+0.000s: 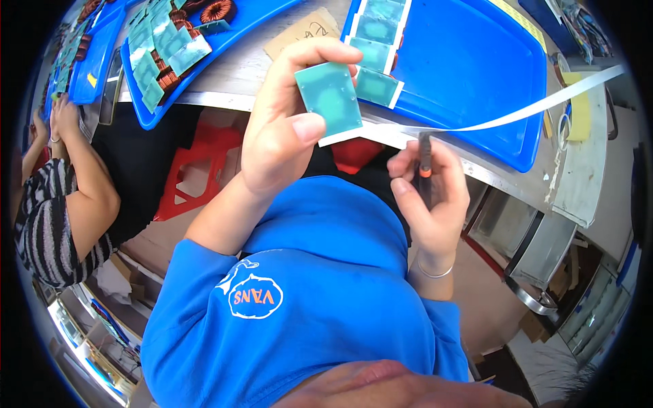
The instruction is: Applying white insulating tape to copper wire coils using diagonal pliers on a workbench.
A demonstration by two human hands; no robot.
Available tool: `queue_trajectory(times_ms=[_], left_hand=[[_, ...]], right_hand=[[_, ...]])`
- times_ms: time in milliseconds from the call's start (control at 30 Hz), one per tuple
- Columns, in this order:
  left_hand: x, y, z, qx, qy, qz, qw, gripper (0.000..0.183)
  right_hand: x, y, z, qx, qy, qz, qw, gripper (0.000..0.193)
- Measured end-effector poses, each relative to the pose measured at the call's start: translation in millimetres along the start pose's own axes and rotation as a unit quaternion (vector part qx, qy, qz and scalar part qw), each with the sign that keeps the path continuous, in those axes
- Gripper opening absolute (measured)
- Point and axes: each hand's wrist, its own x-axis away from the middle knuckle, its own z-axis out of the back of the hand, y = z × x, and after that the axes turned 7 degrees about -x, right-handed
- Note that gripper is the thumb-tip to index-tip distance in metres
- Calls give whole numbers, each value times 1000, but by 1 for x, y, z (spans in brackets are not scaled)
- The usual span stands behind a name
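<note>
My left hand (275, 139) grips a green circuit board (330, 98) between thumb and fingers, its flat face turned up. White tape runs along the board's lower edge, and a long white strip (524, 117) stretches from there to the upper right. In my right hand (442, 197) is a slim black tool with an orange band (425, 170), its tip up against the strip; its exact kind is unclear. Beyond the held board, several green boards with white edging (377, 30) lie in a row along the left side of a blue tray (469, 61).
A second blue tray (228, 51) on the left holds green boards with copper coils (218, 10). Between the trays lies a piece of cardboard (299, 34). A co-worker's arm (92, 183) is at the far left, near another tray. A red stool (197, 170) stands below the bench edge.
</note>
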Motion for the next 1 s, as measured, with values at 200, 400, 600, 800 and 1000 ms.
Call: queue_trajectory(times_ms=[200, 400, 600, 800, 1000], left_hand=[[4, -7, 0, -26, -9, -17, 999, 62], [8, -8, -1, -6, -38, -26, 999, 56], [0, -8, 5, -59, 21, -69, 996, 53], [-1, -7, 6, -50, -5, -97, 994, 52], [-2, -7, 10, -121, 11, -124, 985, 51]], right_hand=[[-5, -3, -10, -98, 52, 5, 994, 28], [-14, -2, -8, -91, 5, 53, 994, 29], [-9, 2, -8, 84, -50, 52, 994, 40], [-18, -8, -16, 160, -92, 92, 978, 42], [-18, -6, -15, 173, -82, 94, 977, 44]])
